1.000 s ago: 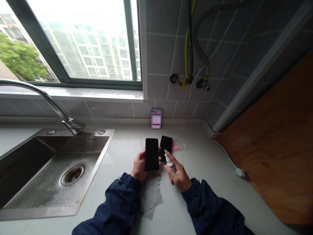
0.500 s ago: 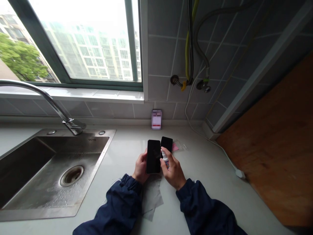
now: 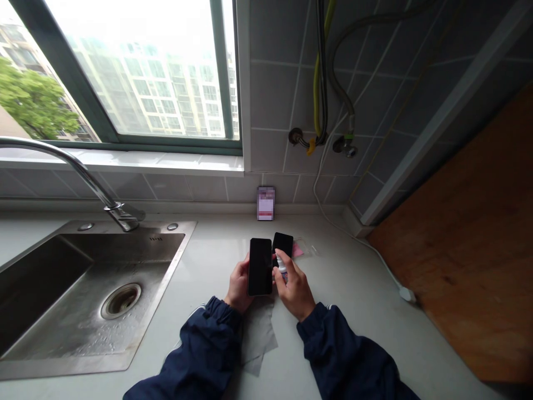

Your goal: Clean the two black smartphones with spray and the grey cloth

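My left hand [image 3: 239, 283] is wrapped round the left edge of a black smartphone [image 3: 260, 268], its dark screen turned towards me. Close to the phone's right edge, my right hand [image 3: 296, 290] grips a small spray bottle [image 3: 281, 265] with a white nozzle, the index finger over its top. Most of the bottle's body is hidden behind the fingers. A second black phone [image 3: 283, 245] lies on the counter just behind the bottle. Below the held phone, a thin grey cloth [image 3: 259, 336] rests on the counter, partly covered by my left sleeve.
At the left is a steel sink [image 3: 137, 355] with a curved faucet [image 3: 89, 180]. A lit phone [image 3: 265, 204] leans against the back wall. A pink piece [image 3: 297, 249] with clear plastic [image 3: 308, 248] lies right of the second phone. A white cable [image 3: 375, 249] runs along the right.
The view has shifted very slightly. Both hands keep their grips, with the spray bottle still beside the phone.
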`<state>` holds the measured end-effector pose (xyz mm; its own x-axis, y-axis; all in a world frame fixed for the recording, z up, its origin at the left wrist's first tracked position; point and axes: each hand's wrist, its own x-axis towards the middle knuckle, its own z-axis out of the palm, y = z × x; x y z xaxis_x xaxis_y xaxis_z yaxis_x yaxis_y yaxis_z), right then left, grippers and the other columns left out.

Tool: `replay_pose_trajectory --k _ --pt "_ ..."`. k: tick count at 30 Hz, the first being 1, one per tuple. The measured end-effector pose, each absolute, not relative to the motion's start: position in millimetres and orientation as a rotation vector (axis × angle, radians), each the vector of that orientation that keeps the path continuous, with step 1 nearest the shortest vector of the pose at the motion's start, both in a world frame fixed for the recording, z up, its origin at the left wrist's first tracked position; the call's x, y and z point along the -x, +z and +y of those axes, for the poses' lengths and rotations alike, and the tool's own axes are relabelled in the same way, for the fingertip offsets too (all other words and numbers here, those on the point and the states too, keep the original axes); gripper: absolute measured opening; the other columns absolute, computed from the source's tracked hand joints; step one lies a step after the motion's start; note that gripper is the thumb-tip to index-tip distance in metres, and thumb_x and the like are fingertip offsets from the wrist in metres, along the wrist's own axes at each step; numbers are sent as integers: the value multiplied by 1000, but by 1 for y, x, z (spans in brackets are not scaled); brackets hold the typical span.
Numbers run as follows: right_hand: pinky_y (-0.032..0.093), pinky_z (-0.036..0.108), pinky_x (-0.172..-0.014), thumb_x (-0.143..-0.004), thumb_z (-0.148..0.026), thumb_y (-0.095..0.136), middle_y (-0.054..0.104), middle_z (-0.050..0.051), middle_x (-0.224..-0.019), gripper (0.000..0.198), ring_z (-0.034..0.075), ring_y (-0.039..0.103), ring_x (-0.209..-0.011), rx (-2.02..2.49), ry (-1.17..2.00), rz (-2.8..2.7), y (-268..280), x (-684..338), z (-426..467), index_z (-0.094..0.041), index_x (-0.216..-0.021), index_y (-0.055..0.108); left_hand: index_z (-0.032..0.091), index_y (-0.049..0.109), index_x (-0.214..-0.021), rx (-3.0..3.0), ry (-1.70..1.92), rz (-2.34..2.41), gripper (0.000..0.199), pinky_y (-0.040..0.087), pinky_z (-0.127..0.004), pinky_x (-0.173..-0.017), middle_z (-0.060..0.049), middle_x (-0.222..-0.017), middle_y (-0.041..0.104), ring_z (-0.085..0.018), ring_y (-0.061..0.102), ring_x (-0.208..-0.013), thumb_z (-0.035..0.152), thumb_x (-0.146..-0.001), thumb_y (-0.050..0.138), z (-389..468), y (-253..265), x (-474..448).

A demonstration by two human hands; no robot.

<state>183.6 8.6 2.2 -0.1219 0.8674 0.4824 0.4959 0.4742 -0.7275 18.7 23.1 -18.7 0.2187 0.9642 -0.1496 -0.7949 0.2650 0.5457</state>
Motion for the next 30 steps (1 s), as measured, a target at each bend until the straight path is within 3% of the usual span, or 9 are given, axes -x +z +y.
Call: replay_pose_trajectory --k 5,8,12,17,26,28,30 --pt "60 41 -93 -100 -25 51 66 8 -125 50 24 72 -96 1111 504 -1768 1 -186 6 -33 -149 47 21 59 -137 -454 1259 496 45 61 -48 -83 -12 -117 76 -34 74 -98 31 -94 56 22 -15 -19" --pt "59 41 -93 -99 -23 52 67 9 -118 50 25 71 -98 1056 534 -1836 0 -186 0 -32 -148 48 18 61 -136 -428 1305 503 46 60 -46 -87 -12 -116 76 -35 72 -103 30 -91 59 23 -10 -21" --pt "60 38 -86 -98 -22 53 68 8 -109 49 23 70 -86 1023 599 -1934 -1 -184 -9 -33 -145 51 12 60 -138 -395 1340 477 51 57 -45 -95 -16 -120 74 -35 70 -111 32 -91 55 25 -3 -19" --pt "60 37 -83 -97 -23 55 68 8 -115 45 21 69 -80 991 679 -1983 -2 -184 -14 -34 -140 56 12 55 -143 -396 1301 492 56 61 -43 -81 -17 -129 70 -30 75 -89 37 -93 49 26 1 -13" --pt "55 43 -100 -97 -30 58 61 10 -140 57 29 66 -119 1147 458 -1712 -2 -197 1 -30 -152 42 13 56 -141 -391 1277 503 55 61 -44 -72 -18 -138 64 -31 74 -85 41 -93 52 24 3 -11" --pt "55 42 -99 -97 -34 58 61 12 -140 55 29 65 -119 1210 410 -1601 -2 -207 10 -25 -149 44 12 58 -138 -405 1282 527 53 60 -44 -73 -18 -140 63 -31 73 -87 41 -94 51 24 3 -10" --pt "55 40 -93 -96 -39 58 69 12 -123 46 27 69 -105 1274 374 -1510 -2 -219 20 -21 -138 53 12 57 -138 -424 1284 550 54 60 -44 -72 -19 -140 62 -32 73 -87 41 -92 52 24 2 -10"
